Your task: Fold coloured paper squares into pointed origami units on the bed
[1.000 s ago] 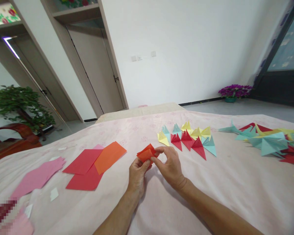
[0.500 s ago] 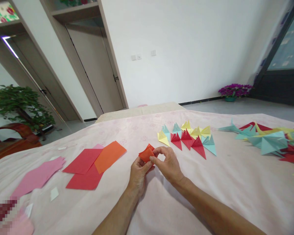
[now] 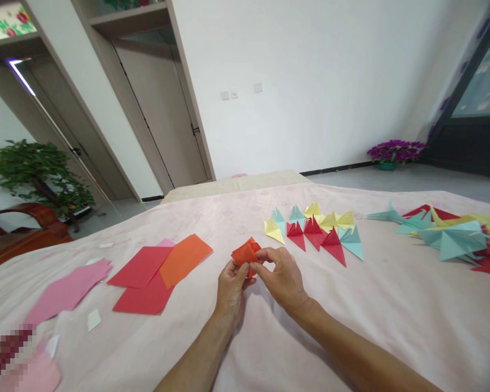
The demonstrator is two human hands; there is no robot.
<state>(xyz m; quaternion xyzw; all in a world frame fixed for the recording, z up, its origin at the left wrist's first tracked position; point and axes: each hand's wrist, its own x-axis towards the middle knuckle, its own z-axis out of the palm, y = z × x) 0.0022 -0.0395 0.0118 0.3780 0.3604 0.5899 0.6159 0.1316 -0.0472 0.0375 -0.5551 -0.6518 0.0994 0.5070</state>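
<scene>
Between my two hands is a small piece of folded orange paper (image 3: 245,252), held just above the cloth. My left hand (image 3: 230,286) pinches its lower left part, thumb in front. At its right side, my right hand (image 3: 282,275) grips the edge between thumb and index finger. Parts of the lower folds are hidden by my fingers. To the left lie flat red paper sheets (image 3: 141,267) and orange paper sheets (image 3: 187,260), overlapping. Right of my hands stand several folded paper pieces (image 3: 312,233) in red, yellow and light blue, close together in rows.
A pile of folded paper cranes (image 3: 449,237) lies at the right on the pink tablecloth (image 3: 212,348). Pink paper sheets (image 3: 67,291) and small white scraps (image 3: 93,320) are at the left. Beyond the table are a wooden chair (image 3: 28,234), a leafy plant (image 3: 36,169) and purple flowers (image 3: 396,151).
The folded orange paper has turned and opened somewhat between my fingers, its upper flaps now spread. My left thumb has moved up onto its front. Both hands stay in nearly the same place.
</scene>
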